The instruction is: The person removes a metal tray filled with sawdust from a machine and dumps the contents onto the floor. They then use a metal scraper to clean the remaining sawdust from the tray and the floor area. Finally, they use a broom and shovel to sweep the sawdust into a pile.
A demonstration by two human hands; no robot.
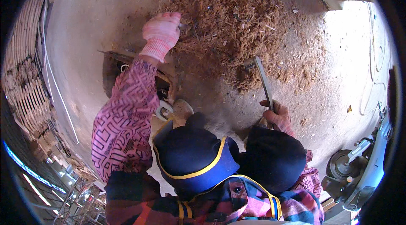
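Observation:
My left hand [162,30], in a pink and white knitted glove, is closed at the left edge of a heap of brown wood shavings [228,26]. A small grey end sticks out past its fingers, but what it belongs to is hidden. Lower right, my right hand [279,117] is wrapped around the long, flat grey handle of a hammer-like tool [264,79]. The tool's short, dark head rests at the lower edge of the shavings, or just above them; I cannot tell which.
Left of the heap, a dark hole with broken edges [164,87] lies beside my left forearm. A pale ring-shaped piece [164,110] is near my knee. A power saw [359,170] stands at lower right, a cable [372,56] above it. Slatted wood [27,43] lines the left.

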